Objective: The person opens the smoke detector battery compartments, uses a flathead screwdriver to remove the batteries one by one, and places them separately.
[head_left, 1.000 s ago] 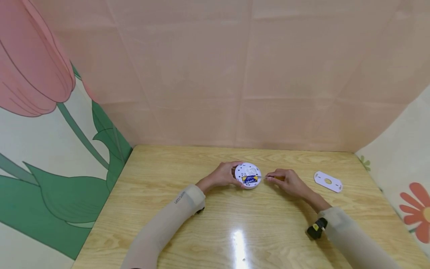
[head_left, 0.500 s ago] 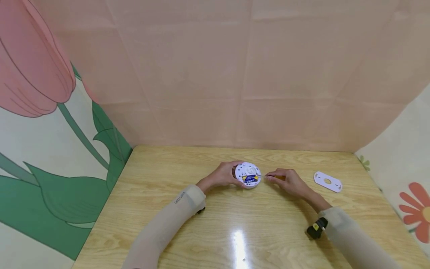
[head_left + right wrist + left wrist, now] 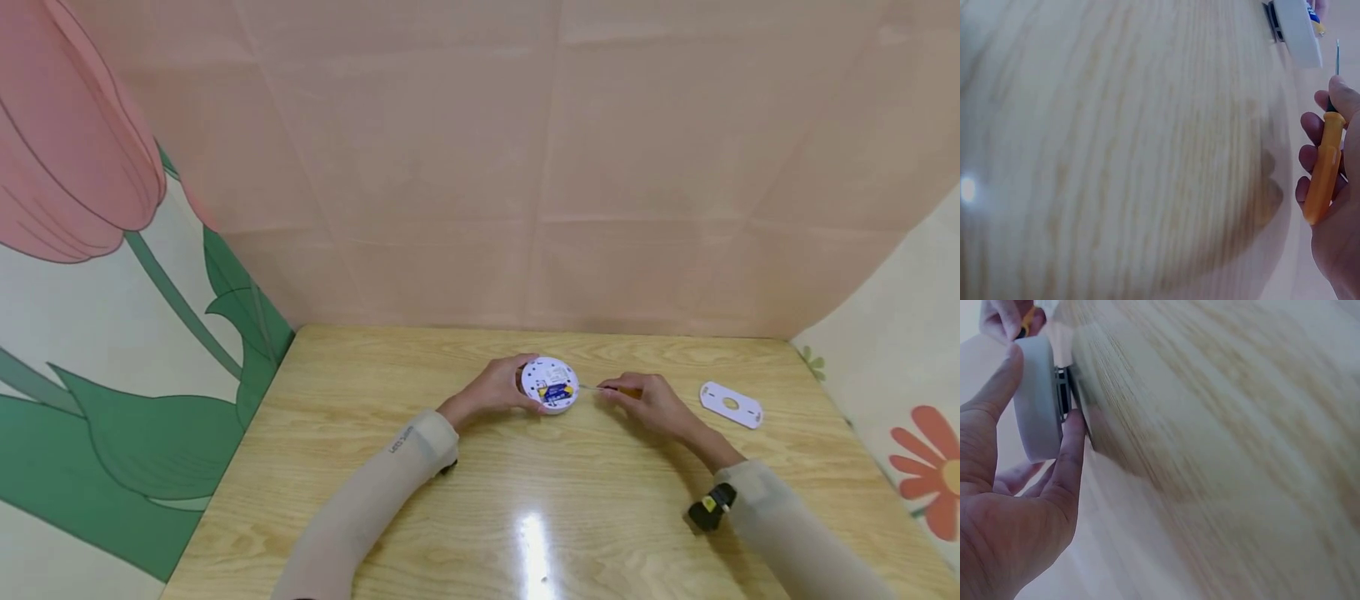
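A round white smoke detector [image 3: 536,379] is held above the table, its underside facing up and a blue and yellow battery [image 3: 557,392] in its recess. My left hand [image 3: 498,387] grips it from the left, thumb on the near rim and fingers round the far side; a dark grille shows underneath in the left wrist view. In my right hand [image 3: 651,402] is a screwdriver [image 3: 1324,172] with an orange handle, gripped between thumb and curled fingers. Its thin metal shaft [image 3: 1337,57] points at the detector's right edge, the tip close beside the rim.
An oblong white mounting plate [image 3: 715,397] with a round central hole lies on the wooden table [image 3: 600,500] to the right. Behind the table hangs a pinkish cloth backdrop [image 3: 420,167]. Patterned panels with flowers stand on both sides.
The screwdriver tip has come away from the battery's right end, out past the rim. The detector has shifted slightly left and away from me; the right hand has moved slightly right.
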A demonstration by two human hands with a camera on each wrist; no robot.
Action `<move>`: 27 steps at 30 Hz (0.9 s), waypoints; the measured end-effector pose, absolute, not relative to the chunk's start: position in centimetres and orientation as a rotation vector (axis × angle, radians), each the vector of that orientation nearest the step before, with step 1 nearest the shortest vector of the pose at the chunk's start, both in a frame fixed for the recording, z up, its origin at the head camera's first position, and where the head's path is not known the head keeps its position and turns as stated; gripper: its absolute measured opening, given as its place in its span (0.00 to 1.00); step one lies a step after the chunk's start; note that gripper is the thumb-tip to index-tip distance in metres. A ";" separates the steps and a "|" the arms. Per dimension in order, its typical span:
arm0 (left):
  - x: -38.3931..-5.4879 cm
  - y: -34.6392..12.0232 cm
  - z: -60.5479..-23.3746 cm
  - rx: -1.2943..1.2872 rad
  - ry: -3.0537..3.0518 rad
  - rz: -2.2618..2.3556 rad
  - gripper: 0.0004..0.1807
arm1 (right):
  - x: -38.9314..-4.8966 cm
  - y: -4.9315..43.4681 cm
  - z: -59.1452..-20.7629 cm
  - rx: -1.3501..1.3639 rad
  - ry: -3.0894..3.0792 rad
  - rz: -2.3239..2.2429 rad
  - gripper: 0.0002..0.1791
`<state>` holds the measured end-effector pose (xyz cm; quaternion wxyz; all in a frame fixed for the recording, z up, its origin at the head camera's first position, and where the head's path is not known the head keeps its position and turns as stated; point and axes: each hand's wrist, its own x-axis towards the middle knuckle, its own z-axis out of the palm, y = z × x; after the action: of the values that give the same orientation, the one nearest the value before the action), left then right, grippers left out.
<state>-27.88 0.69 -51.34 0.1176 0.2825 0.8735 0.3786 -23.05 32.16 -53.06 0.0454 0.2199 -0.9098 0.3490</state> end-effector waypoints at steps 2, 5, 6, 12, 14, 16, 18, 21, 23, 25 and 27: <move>-27.8 0.7 -51.2 0.831 2.564 1.085 0.57 | -23.0 32.2 -52.9 0.698 -2.761 1.045 0.10; -27.7 0.7 -51.0 0.832 2.567 1.069 0.57 | -23.1 32.4 -52.6 0.730 -2.740 1.019 0.10; -27.7 0.7 -51.0 0.832 2.562 1.074 0.57 | -23.1 32.5 -52.5 0.734 -2.734 1.008 0.10; -27.5 0.4 -50.8 0.837 2.540 1.103 0.54 | -23.3 33.1 -51.8 0.758 -2.687 0.937 0.08; -27.5 0.4 -50.8 0.833 2.536 1.098 0.54 | -23.3 33.4 -51.5 0.778 -2.675 0.923 0.08; -27.5 0.3 -50.9 0.824 2.525 1.103 0.54 | -23.4 33.6 -51.2 0.797 -2.672 0.914 0.08; -27.5 0.3 -50.9 0.815 2.507 1.114 0.53 | -23.4 33.9 -50.8 0.820 -2.678 0.915 0.09; -27.3 0.2 -50.7 0.810 2.489 1.135 0.51 | -23.5 34.2 -50.3 0.842 -2.689 0.887 0.10; -27.2 0.2 -50.5 0.810 2.483 1.147 0.49 | -23.6 34.3 -50.0 0.855 -2.689 0.864 0.10; -27.1 0.1 -50.4 0.806 2.486 1.157 0.48 | -23.7 34.3 -49.7 0.863 -2.687 0.844 0.10; -27.0 0.0 -50.3 0.805 2.487 1.167 0.47 | -23.7 34.3 -49.5 0.875 -2.682 0.836 0.10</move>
<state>-26.98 0.00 -50.33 0.1391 0.2784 0.8604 0.4036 -23.74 34.34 -49.47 0.0994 0.2959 -0.9070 0.2827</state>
